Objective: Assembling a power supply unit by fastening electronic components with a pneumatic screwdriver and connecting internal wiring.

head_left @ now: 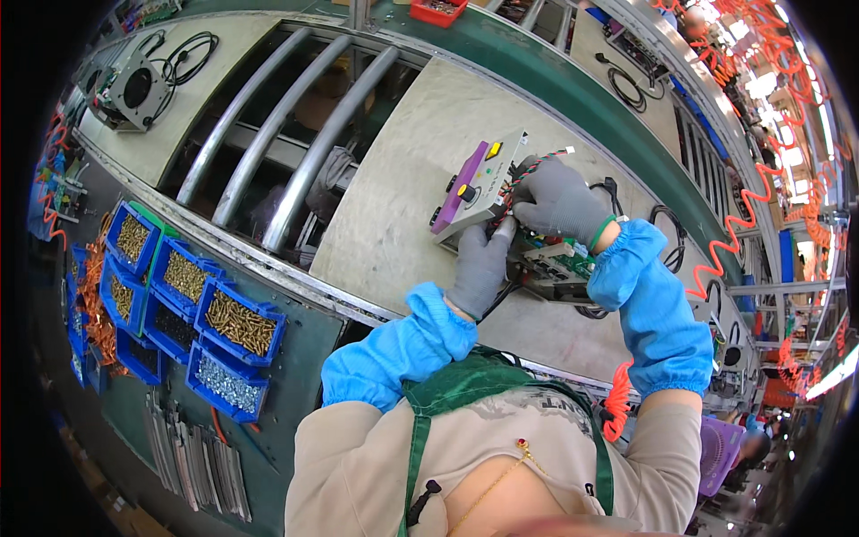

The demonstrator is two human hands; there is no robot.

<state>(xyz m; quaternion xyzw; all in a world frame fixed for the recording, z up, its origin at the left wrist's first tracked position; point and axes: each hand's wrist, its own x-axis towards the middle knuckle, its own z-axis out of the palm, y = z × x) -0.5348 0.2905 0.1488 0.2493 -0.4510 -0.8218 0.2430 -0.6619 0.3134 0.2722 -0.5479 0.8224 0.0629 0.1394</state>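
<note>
Where gloved fingers [501,234] grasp the control panel [479,188], the circuit board [555,264] (mostly hidden) lies underneath.

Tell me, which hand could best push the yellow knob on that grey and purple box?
Probably the left hand: it grips the panel's near edge, close to the yellow knob. The right hand is busy on the twisted wires.

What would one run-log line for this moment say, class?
left hand: steadies control panel | right hand: grips twisted wires | circuit board: beneath hands
</note>
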